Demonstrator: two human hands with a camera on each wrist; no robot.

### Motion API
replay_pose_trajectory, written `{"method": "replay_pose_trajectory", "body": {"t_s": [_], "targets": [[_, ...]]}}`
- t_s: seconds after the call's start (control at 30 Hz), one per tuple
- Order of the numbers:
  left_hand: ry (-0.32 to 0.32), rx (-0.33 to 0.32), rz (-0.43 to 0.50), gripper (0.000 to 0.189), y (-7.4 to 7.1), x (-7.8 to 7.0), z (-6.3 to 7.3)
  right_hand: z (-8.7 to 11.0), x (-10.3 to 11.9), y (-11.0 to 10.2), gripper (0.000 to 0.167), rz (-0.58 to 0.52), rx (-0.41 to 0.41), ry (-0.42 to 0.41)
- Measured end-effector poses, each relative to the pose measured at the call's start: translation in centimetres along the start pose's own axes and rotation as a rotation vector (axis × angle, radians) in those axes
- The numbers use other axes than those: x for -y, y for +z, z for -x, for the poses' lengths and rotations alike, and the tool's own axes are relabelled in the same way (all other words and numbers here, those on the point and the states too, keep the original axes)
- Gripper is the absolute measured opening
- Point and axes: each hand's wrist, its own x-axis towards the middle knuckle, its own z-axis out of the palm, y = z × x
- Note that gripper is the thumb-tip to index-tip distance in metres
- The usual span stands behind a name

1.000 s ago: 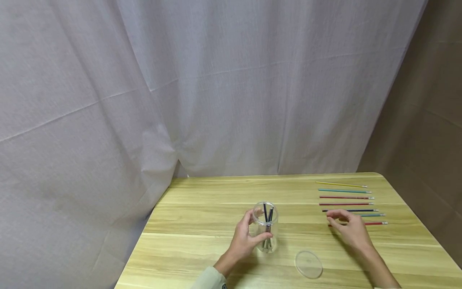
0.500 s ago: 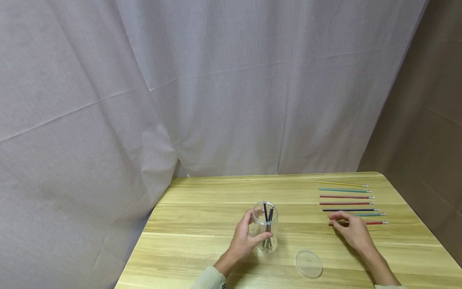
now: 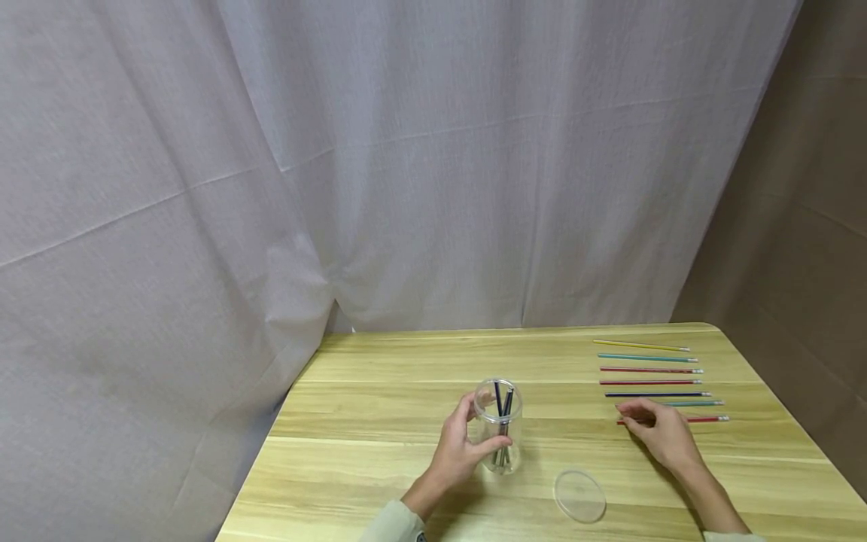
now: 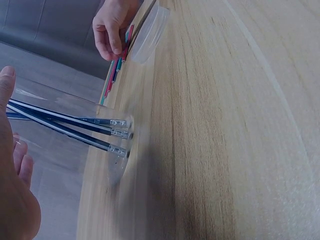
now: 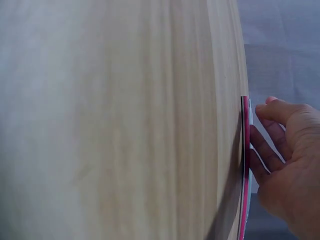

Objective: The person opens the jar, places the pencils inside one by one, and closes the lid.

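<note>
A clear plastic jar [image 3: 515,440] stands upright on the table, gripped by my left hand [image 3: 455,452] with the thumb across its front. Inside it lean dark striped pencils [image 4: 65,122], eraser ends down at the bottom. My right hand [image 3: 662,436] is over the nearest red pencil [image 3: 707,418], with curved fingers and a gap between thumb and forefinger. In the right wrist view the fingers [image 5: 265,150] are right at that pencil's side, and the thumb is apart from it. A teal pencil [image 3: 701,403] just beyond is partly hidden by this hand.
Beyond the right hand, a dark blue pencil [image 3: 657,394], two red pencils, another teal pencil [image 3: 646,357] and a yellow pencil [image 3: 640,345] lie in a rough row. A clear round lid [image 3: 579,497] lies between the hands. A grey curtain [image 3: 433,188] hangs behind the table.
The right hand has shifted slightly toward me, uncovering more of the dark blue pencil. The left hand and the jar stay where they were.
</note>
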Motion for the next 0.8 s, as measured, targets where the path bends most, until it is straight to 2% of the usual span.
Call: {"method": "replay_pose_trajectory", "body": {"t_s": [0.57,0.8], "targets": [[-0.001,-0.003,-0.011,0.077,0.06,0.07,0.0,0.18,-0.83,0.16,0.026,-0.009,0.04,0.004],[-0.001,-0.003,-0.009,0.078,0.07,0.11,0.0,0.16,-0.83,0.11,0.027,0.043,0.063,0.0]]}}
